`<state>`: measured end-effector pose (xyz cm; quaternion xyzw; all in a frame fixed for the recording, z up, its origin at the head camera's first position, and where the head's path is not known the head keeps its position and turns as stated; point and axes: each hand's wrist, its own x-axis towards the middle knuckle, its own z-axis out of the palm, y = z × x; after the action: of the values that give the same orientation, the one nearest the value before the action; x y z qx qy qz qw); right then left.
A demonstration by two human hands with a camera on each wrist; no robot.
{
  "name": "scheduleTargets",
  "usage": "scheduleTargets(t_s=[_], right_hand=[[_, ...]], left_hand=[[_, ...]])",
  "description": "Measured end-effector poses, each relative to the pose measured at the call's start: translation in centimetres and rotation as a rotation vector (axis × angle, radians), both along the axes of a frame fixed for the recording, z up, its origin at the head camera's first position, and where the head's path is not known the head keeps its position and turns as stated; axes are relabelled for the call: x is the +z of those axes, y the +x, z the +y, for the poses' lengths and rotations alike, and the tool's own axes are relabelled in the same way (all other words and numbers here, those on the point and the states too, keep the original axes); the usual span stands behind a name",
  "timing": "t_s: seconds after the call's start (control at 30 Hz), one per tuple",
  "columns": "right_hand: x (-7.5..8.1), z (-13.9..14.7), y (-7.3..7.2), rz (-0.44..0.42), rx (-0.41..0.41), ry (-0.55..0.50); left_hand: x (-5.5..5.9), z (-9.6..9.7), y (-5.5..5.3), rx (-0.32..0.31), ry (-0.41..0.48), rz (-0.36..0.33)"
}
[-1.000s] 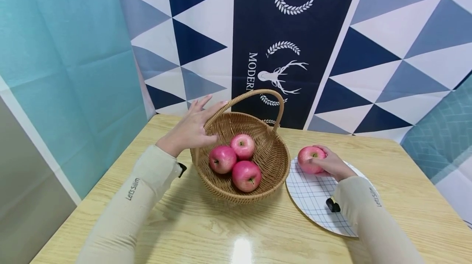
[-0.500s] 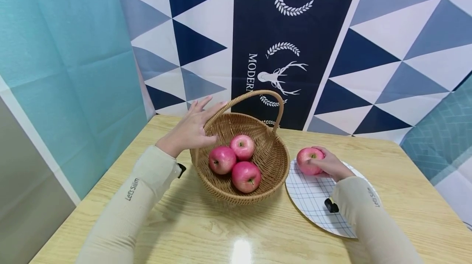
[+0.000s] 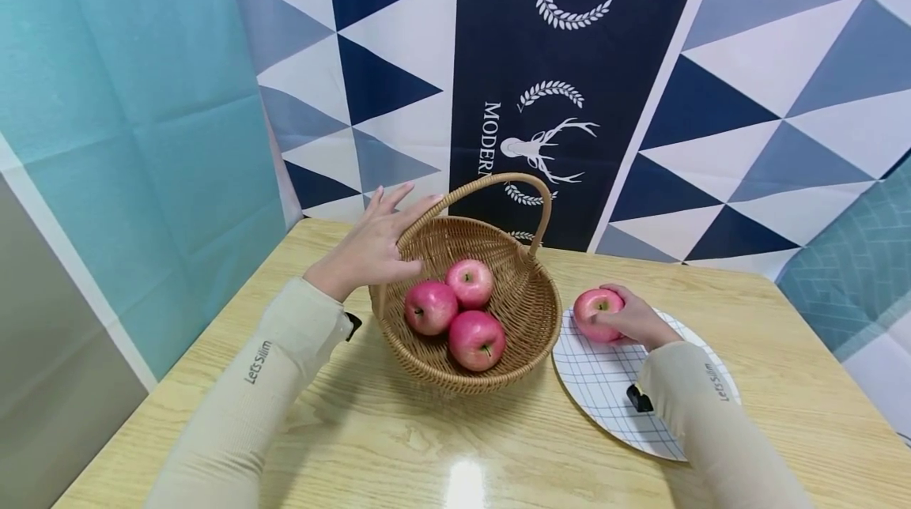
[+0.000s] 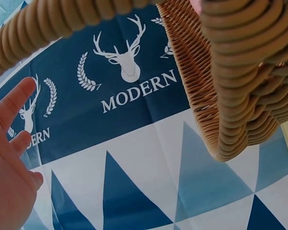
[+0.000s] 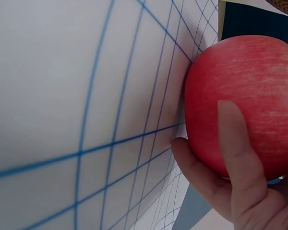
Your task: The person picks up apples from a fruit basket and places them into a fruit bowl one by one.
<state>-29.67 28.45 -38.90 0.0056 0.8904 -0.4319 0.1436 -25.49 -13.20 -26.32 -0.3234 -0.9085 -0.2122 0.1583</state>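
Observation:
My left hand [image 3: 363,252] is beside the left end of the handle [image 3: 491,179] of a brown wicker basket [image 3: 466,382], fingers spread and thumb over the rim. In the left wrist view its fingers [image 4: 12,103] are straight and hold nothing. Inside the basket lie three red apples [image 3: 475,341]. To the right, my right hand [image 3: 636,319] grips another red apple [image 3: 589,310] over the far left part of a round white plate [image 3: 605,394] with blue grid lines. Close up, the thumb [image 5: 235,139] lies across that apple; its far side is hidden.
The wooden table [image 3: 398,454] carries both basket and plate. A patterned cloth [image 3: 384,58] hangs behind, with a light blue cloth [image 3: 135,98] along the left. The basket's arched handle rises above its opening.
The right hand and its apple have shifted very slightly left and nearer to me. My left hand, the basket and the apples in it stay put.

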Motion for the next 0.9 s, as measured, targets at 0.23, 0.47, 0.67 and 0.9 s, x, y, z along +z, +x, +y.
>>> scheduleTargets(t_s=[0.23,0.47,0.67,0.9], right_hand=[[0.50,-0.13,0.26,-0.011,0.024,-0.010],[0.52,0.23,0.23,-0.020,0.038,-0.026],[0.35,0.32,0.22,0.007,0.045,-0.051],[0.49,0.70,0.40,0.017,0.049,0.003]], left_hand=[[-0.06,0.00,-0.09,-0.005,0.004,0.019],[-0.16,0.02,-0.24,-0.006,0.000,0.016],[-0.01,0.00,-0.30,-0.011,0.008,0.022],[-0.09,0.00,-0.33,-0.014,0.015,0.019]])
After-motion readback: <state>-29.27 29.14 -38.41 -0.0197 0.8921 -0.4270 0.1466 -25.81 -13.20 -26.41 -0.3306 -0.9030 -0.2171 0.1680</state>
